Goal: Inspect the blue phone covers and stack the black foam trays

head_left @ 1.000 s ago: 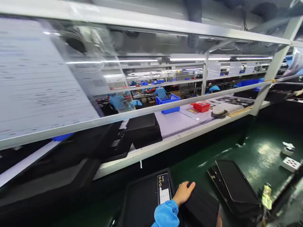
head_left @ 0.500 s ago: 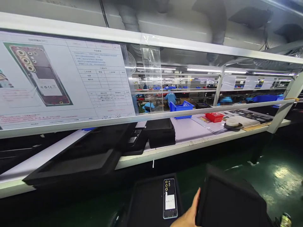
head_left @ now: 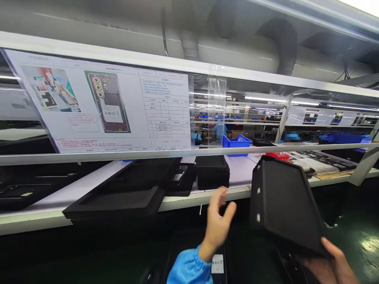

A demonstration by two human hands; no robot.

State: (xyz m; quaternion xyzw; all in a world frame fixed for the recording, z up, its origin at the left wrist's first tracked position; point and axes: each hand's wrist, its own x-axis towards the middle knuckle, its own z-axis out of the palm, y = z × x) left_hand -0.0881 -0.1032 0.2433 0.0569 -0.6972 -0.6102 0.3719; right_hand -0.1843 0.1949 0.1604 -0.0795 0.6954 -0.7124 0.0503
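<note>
My right hand grips the near corner of a black foam tray and holds it tilted up on edge above the green belt. My left hand, in a blue sleeve, hangs in the air just left of that tray with its fingers spread and nothing in it. Below my left wrist lies a phone with its back cover off, mostly hidden by my arm, on a dark tray. Across the belt, black foam trays and a stack of them sit on the white shelf.
A work-instruction sheet hangs from the metal rail at the upper left. A blue bin, a red box and more parts lie on the far bench. People in blue work in the background. The green conveyor belt runs at the right.
My right hand has raised the black tray from the belt and tipped it up. My left hand let go of its edge and lifted with open fingers. The view swung left and up.
</note>
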